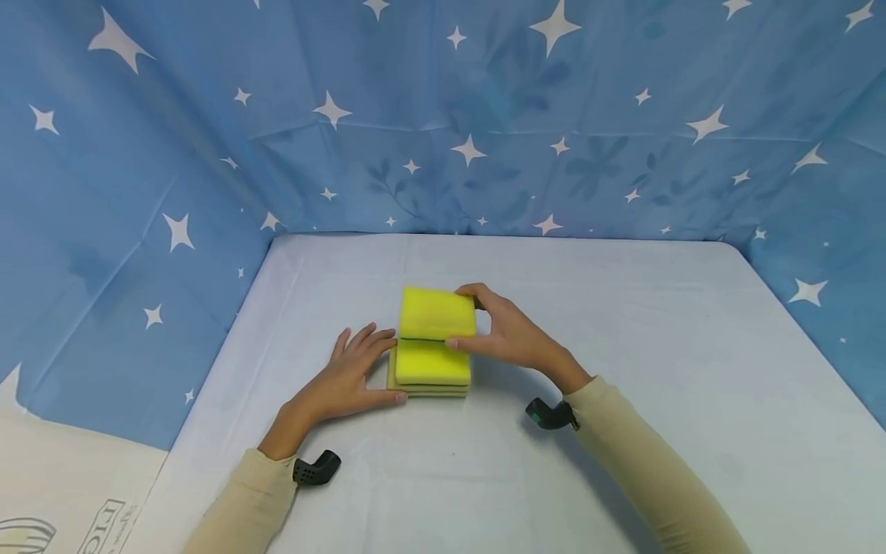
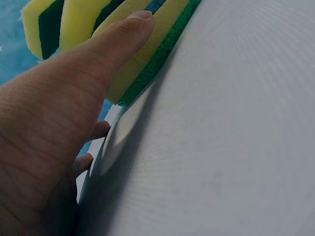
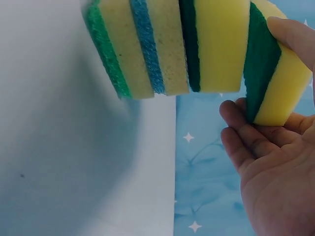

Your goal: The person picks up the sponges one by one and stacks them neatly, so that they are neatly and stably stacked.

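Observation:
Several sponges are piled in a stack at mid-table. My right hand (image 1: 508,331) pinches the top yellow sponge (image 1: 438,314) between thumb and fingers; it tilts, its dark green scouring side (image 3: 261,64) facing down. Beneath it lies another bright yellow sponge (image 1: 432,362) with a dark green layer. Lower down come duller yellow sponges, one with a blue layer (image 3: 146,42), the bottom one with a green layer (image 3: 109,59). At the stack's left side is my left hand (image 1: 349,378), fingers spread. Its straight thumb (image 2: 130,34) touches the lower sponges at the near corner.
A white cloth covers the table (image 1: 664,346). Blue curtain fabric (image 1: 443,115) with white stars hangs behind and along both sides. Printed beige material (image 1: 69,485) lies at the lower left. A black wrist device (image 1: 550,414) sits at the right cuff, another (image 1: 317,468) at the left.

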A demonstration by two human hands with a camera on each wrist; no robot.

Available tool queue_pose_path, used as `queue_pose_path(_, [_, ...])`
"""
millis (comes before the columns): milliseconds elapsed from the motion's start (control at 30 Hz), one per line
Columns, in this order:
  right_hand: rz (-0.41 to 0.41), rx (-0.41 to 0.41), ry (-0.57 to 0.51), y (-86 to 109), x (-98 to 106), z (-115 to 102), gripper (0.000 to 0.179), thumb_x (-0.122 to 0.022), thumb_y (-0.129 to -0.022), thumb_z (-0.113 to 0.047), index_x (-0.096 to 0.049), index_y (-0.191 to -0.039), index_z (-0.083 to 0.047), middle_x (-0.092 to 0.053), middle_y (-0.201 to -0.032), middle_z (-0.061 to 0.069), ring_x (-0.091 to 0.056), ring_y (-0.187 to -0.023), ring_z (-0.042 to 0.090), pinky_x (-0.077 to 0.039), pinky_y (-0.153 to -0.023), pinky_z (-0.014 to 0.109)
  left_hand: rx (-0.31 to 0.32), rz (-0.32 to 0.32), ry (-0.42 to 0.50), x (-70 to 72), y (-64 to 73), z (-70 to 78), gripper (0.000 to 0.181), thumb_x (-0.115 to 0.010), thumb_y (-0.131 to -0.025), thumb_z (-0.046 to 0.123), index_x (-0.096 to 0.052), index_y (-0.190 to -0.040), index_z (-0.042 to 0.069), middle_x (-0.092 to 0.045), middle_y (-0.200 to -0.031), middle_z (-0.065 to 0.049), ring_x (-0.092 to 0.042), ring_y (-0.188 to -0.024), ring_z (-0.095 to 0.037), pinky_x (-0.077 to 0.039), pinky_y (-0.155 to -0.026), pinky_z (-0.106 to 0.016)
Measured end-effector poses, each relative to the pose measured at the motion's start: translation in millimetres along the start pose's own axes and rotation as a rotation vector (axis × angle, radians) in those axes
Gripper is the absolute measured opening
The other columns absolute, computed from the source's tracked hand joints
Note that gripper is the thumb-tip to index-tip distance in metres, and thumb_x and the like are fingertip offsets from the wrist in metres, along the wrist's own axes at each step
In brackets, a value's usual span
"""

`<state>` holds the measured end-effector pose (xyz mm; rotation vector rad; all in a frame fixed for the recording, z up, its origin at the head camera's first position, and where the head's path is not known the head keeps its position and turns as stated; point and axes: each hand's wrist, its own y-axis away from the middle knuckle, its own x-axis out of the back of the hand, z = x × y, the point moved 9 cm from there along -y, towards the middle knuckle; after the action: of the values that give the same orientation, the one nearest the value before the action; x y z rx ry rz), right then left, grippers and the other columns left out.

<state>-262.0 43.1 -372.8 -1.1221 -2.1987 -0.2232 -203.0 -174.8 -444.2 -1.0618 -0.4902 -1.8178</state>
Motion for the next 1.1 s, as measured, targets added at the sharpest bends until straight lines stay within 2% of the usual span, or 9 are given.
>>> queue_pose_path(567, [-0.02,0.01,0.026,14.1,-13,-6,0.073,-0.087,-0.088,-0.04,-0.05,-0.144,-0.011,-0.062,-0.137,0.003,-0.057,-0.126,0.025,-0.048,-0.11,0.056,0.006,0.005,0.001,0.8,0.6,-2.1,0.092,-0.081,-0.088,0.061,-0.05,-0.158,0.01,-0.042,-0.167,-0.012,-0.019,-0.16,-0.041,0.002,-0.125,-0.068])
queue_pose_path(1100, [-0.049,0.019,0.032,20.0,-22,-9,0.076,-0.086,-0.09,-0.04,-0.048,-0.148,-0.009,-0.059,-0.145,0.007,-0.055,-0.135,0.028,-0.044,-0.114,0.061,0.011,0.007,0.006,-1.1,-0.1,-2.2,0.092,-0.082,-0.087,0.061,-0.048,-0.16,0.017,-0.042,-0.167,-0.01,-0.019,-0.161,-0.041,0.003,-0.125,-0.068])
